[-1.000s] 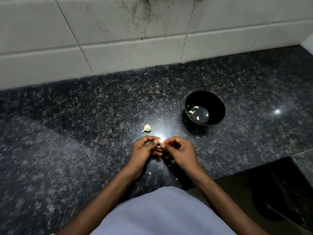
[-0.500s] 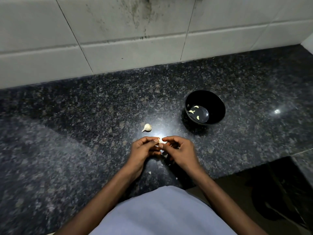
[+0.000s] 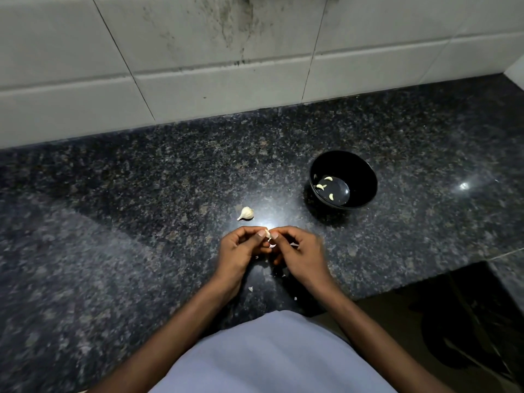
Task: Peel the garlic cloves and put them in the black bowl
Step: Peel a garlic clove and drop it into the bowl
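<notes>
Left hand (image 3: 241, 251) and right hand (image 3: 300, 253) both pinch — seemingly — one garlic clove (image 3: 268, 233).

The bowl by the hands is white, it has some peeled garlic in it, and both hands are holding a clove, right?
Not quite. The bowl is black, not white; the head view shows it. It does hold peeled garlic, and the left hand and right hand both pinch a clove.

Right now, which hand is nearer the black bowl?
Right. The right hand sits below and left of the black bowl; the left hand lies farther left, beyond the garlic clove both pinch.
</notes>
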